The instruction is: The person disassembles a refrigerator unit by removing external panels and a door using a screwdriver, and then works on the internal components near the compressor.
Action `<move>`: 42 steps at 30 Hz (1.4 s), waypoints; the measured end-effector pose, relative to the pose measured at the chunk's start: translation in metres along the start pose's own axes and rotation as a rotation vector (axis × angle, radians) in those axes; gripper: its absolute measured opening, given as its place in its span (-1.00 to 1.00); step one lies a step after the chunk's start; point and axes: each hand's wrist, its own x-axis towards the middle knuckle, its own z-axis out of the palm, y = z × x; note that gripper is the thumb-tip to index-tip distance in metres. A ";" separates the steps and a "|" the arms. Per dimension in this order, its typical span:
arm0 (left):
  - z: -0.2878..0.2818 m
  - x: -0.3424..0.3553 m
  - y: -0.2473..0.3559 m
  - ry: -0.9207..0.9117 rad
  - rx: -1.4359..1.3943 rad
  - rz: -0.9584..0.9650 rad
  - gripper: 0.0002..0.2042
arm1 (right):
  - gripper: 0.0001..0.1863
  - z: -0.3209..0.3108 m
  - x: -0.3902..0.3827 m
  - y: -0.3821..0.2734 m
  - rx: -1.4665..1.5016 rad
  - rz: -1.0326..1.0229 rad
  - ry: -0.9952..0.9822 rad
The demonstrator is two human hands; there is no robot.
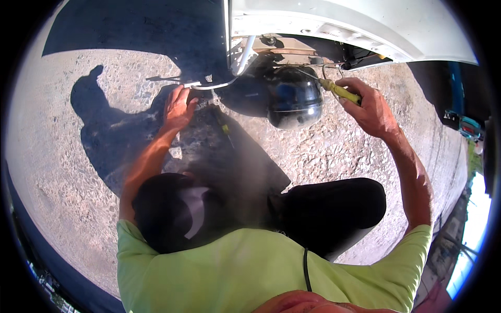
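Note:
My right hand (368,107) is closed around the yellow-green handle of a screwdriver (342,93). Its thin shaft points left, toward the top of a rounded black compressor (295,99) under the white appliance. On the other side, my left hand (179,108) is low over the ground with its fingers stretched out and the thumb apart. Its fingertips are at a small white connector (191,84) on the end of a white cable (216,86); whether they grip it I cannot tell. A second screwdriver (225,128) with a yellow and black handle lies in shadow near my left hand.
The white appliance body (334,15) overhangs the compressor, with thin pipes and wires (334,68) beside it. Rough stony concrete (323,151) lies below. My bent knee (339,203) is close in front. A teal and black power tool (469,128) is at far right.

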 end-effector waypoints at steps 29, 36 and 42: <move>0.021 -0.016 -0.013 0.099 0.280 0.155 -0.51 | -0.56 0.050 0.169 -0.041 -0.656 -0.109 -0.306; 0.020 -0.014 -0.012 0.095 0.276 0.156 -0.50 | -0.56 0.056 0.161 -0.021 -0.603 -0.163 -0.181; 0.021 -0.016 -0.013 0.125 0.293 0.155 -0.50 | -0.58 0.073 0.174 -0.007 -0.677 -0.161 -0.204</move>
